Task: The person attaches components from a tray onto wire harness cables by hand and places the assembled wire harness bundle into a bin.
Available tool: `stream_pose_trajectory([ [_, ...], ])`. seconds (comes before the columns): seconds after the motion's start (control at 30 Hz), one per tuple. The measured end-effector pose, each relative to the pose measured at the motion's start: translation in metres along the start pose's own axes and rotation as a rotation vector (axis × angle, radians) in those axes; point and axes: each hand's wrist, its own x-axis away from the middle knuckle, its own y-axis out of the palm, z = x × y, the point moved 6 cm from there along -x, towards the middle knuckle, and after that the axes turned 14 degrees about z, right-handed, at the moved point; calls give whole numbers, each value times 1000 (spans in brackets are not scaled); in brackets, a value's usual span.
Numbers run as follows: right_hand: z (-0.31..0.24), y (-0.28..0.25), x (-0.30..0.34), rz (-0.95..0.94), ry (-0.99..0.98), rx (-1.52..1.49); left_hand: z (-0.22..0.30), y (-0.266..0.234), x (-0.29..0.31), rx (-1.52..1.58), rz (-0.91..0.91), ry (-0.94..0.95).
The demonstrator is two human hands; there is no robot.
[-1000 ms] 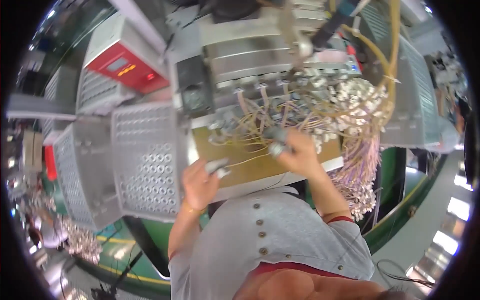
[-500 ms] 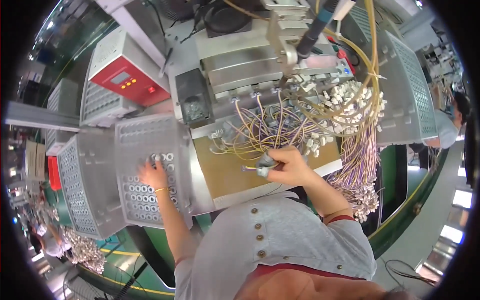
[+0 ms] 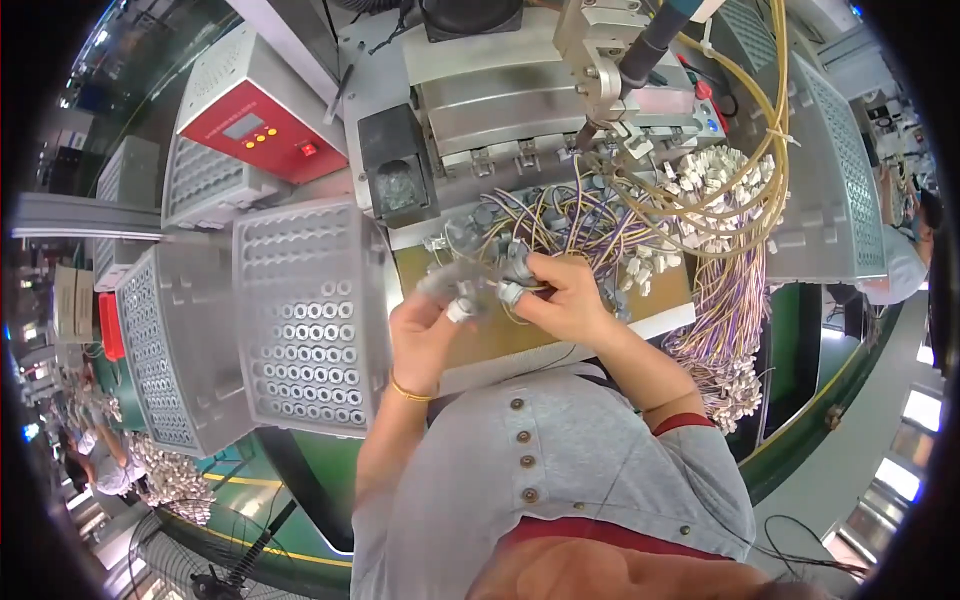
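My left hand (image 3: 418, 345) is over the left of the brown work board (image 3: 480, 345), thumb and fingers brought together; motion blurs the fingertips and hides what is between them. Facing it, my right hand (image 3: 568, 300) pinches a short wire lead, now mostly hidden by the fingers. Grey coverings wrap the right thumb and fingertip, and a pale one shows on the left thumb. The fingertips of both hands nearly meet. Just beyond them lies a tangle of yellow and purple wires (image 3: 560, 222) with round grey parts among it.
On the left stands a clear tray (image 3: 285, 265) with rows of metal ring-shaped parts. A black bin (image 3: 395, 165), a red-fronted control box (image 3: 255, 130) and a metal fixture (image 3: 500, 105) are behind. White-connector wire bundles (image 3: 715, 300) hang at right, below yellowish hoses (image 3: 775, 150).
My left hand has moved right from the tray to my right hand, and one ring fewer shows in the tray's uppermost filled row. My right hand has shifted slightly up.
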Motion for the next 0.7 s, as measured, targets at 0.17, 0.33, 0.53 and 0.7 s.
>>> stream_pose_trajectory([
  [0.17,-1,-4,2,38,-3,-12,-1,6,5,54,-77,8],
  [0.33,-5,-7,0,62,7,-24,8,21,8,80,-98,-1],
  [0.53,-17,-14,-5,-10,-98,-29,14,28,11,-1,-127,111],
  [0.7,-14,-12,-1,-107,166,-131,6,35,7,3,-49,-3],
])
